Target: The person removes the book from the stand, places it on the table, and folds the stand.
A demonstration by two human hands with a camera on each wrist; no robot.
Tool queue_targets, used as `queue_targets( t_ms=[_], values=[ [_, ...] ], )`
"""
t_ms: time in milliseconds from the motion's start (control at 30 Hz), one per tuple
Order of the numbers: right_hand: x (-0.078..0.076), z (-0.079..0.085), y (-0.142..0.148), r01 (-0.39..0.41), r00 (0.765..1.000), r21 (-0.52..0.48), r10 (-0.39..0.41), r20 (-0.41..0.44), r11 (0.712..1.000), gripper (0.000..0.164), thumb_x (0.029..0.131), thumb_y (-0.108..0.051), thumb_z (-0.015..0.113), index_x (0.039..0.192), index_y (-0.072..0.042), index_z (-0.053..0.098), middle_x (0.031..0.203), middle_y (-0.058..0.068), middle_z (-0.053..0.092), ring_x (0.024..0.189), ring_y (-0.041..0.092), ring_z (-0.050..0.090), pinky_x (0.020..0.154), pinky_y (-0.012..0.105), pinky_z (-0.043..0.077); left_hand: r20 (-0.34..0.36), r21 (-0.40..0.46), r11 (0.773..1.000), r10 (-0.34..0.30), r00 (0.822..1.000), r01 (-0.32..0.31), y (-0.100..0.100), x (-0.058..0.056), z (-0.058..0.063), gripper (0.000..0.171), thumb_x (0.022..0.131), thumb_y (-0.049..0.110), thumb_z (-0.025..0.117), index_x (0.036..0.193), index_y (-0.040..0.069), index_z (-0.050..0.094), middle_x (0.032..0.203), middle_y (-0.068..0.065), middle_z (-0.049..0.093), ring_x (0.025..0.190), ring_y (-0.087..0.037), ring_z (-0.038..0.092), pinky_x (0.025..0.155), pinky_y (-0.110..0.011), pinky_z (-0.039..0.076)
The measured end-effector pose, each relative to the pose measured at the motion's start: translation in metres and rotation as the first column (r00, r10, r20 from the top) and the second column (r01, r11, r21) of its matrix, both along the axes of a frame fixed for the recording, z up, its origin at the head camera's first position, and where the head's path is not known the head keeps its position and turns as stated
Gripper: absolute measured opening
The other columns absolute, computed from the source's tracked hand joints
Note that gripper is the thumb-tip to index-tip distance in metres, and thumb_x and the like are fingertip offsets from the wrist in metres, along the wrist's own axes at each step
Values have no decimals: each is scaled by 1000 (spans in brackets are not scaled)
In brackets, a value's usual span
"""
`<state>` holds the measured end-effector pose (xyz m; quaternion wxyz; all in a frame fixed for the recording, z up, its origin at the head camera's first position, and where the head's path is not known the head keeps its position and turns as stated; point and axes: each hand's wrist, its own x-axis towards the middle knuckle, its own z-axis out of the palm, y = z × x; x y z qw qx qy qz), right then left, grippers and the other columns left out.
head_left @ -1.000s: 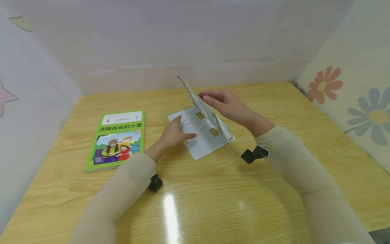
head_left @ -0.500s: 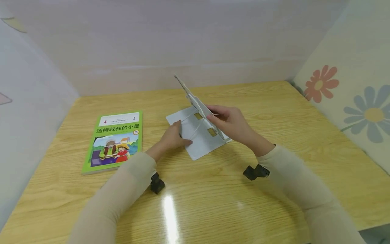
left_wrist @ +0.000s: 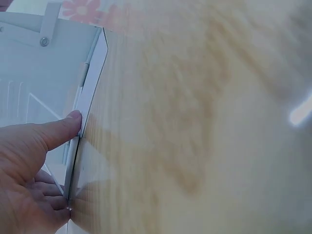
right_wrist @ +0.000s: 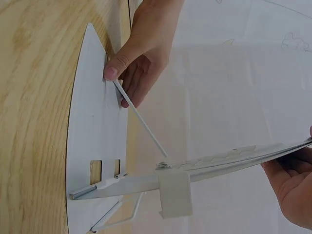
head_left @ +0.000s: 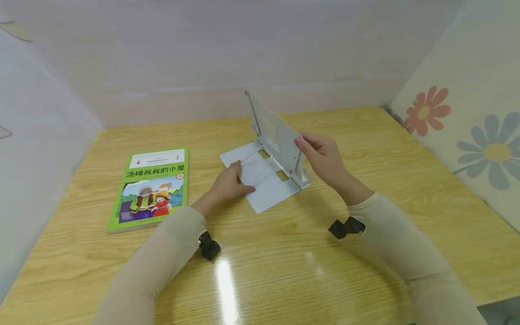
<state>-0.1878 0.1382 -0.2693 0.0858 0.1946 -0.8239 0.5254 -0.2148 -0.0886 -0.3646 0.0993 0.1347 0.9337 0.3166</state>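
A white book stand (head_left: 280,135) stands unfolded on the wooden table, its panel tilted up from a flat base plate (head_left: 268,194) with two rectangular cutouts. A thin wire support (right_wrist: 141,119) runs between base and panel. My left hand (head_left: 229,182) grips the left edge of the base plate beside the wire, thumb on top and fingers curled at the edge. My right hand (head_left: 325,160) pinches the right edge of the raised panel, thumb on the near face and fingers behind. In the right wrist view only part of this hand shows at the far right.
A green-covered storybook (head_left: 156,185) lies flat on the table (head_left: 276,271) to the left of the stand. A pale wall (head_left: 260,54) rises behind the table, and a side panel with painted flowers (head_left: 497,153) borders the right.
My right hand has come from behind the panel to pinch its edge. The panel has turned upward and to the right. My left thumb and fingers have drawn closer together on the base.
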Motion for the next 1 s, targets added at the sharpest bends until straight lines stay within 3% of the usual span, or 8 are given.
queue_targets(
  t_ms=[133,267,667,867,1000],
  values=[
    [-4,0,9,23,998,-90,-18,52,996,34,98,-14,44,119,11,57,101,4,69,87,-3,59,81,13,49,-1,-16,1000,-9,1000,9,0,0,0,89,82,31,70,143,-9,19,150,-24,24,140,-36,23,115,-42,23],
    [-6,-1,14,8,998,-198,6,68,980,36,98,-11,43,118,18,53,86,-19,65,85,-2,60,83,12,49,7,-41,999,-20,1000,21,1,0,1,88,84,32,69,144,-9,18,151,-25,22,141,-37,19,116,-43,19],
    [-7,-1,15,-4,996,-283,28,83,959,38,98,-9,43,120,21,49,87,-17,67,85,-1,62,81,13,51,17,-48,998,-26,1000,26,3,1,2,85,85,31,67,144,-9,19,151,-25,19,142,-36,15,117,-43,16],
    [-5,-3,8,1,995,-231,21,93,973,36,98,-11,44,121,15,53,90,-17,66,85,0,62,81,15,51,36,-15,1000,-22,999,22,0,1,1,86,85,30,67,144,-8,18,152,-24,17,143,-35,13,117,-42,15],
    [-2,-3,1,19,995,-146,-5,96,989,34,97,-13,46,121,10,56,107,4,67,89,-1,59,82,15,49,48,26,1000,-13,999,12,-3,-1,-2,85,86,29,66,145,-7,17,152,-24,18,142,-35,15,117,-42,16]
  ],
)
